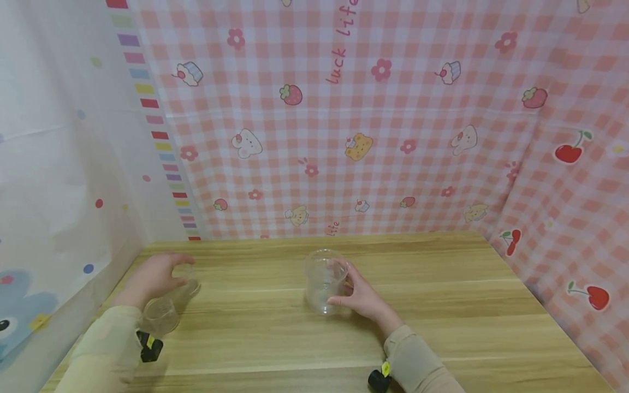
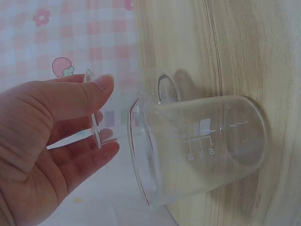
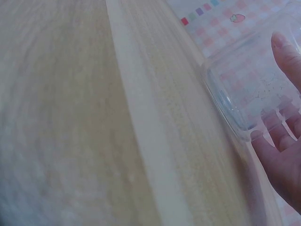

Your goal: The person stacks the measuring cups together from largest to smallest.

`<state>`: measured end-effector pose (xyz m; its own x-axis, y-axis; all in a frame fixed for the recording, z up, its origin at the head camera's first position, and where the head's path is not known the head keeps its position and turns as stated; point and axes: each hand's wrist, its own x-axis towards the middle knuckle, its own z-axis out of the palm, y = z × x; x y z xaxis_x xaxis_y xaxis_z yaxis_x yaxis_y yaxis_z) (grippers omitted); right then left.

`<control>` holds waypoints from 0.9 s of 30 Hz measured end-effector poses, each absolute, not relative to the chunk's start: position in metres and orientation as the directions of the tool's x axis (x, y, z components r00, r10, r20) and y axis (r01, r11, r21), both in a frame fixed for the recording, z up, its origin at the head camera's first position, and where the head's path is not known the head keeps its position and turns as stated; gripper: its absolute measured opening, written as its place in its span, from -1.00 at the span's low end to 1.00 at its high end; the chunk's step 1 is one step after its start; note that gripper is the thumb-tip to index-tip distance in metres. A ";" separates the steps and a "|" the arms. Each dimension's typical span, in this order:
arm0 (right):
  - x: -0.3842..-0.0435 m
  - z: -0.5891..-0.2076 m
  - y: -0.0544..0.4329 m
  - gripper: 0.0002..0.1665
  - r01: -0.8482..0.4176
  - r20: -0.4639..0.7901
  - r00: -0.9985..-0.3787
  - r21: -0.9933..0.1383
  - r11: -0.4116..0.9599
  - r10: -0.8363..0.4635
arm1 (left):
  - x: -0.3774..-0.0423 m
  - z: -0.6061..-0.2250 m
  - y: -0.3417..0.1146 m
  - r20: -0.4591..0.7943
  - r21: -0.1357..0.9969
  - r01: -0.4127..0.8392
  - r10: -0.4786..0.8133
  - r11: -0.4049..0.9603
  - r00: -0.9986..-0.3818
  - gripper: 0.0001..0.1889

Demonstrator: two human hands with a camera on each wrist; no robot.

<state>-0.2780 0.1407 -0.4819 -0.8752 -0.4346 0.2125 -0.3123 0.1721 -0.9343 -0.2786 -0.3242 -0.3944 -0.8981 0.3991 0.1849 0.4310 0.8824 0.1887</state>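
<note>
My left hand (image 1: 154, 275) is at the left of the table, its thumb and fingers round the rim of a clear glass vessel (image 2: 96, 129). That vessel's round base (image 2: 168, 89) shows beyond a small beaker; its exact kind is hard to make out. The small graduated beaker (image 2: 202, 146) stands upright on the table, just below the left hand (image 2: 51, 122), apart from the fingers. Near the middle, my right hand (image 1: 363, 297) grips the side of a large clear beaker (image 1: 321, 286), thumb in front and fingers behind. The large beaker (image 3: 249, 89) stands upright on the wood.
The wooden table (image 1: 255, 338) runs back to a pink checked cloth (image 1: 314, 125). A white printed cloth (image 1: 59, 164) hangs along the left side, and a cherry-patterned cloth (image 1: 580, 218) along the right. Black wrist cameras (image 1: 149, 347) sit near both cuffs.
</note>
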 end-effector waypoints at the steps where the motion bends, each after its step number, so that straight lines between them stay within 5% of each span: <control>1: -0.278 -0.482 0.141 0.02 -0.313 0.214 -0.874 -0.935 0.169 -0.435 | -0.278 -0.394 -0.324 0.184 0.186 0.430 0.399 0.883 -0.898 -0.55; 27: -0.278 -0.483 0.141 0.06 -0.314 0.216 -0.871 -0.935 0.163 -0.441 | -0.274 -0.380 -0.314 0.200 0.241 0.428 0.386 0.871 -0.900 -0.55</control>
<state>-0.2781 0.1415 -0.4831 -0.8709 -0.4414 0.2160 -0.3144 0.1625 -0.9353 -0.2738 -0.3144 -0.3801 -0.9003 0.3865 0.2004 0.4276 0.8712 0.2411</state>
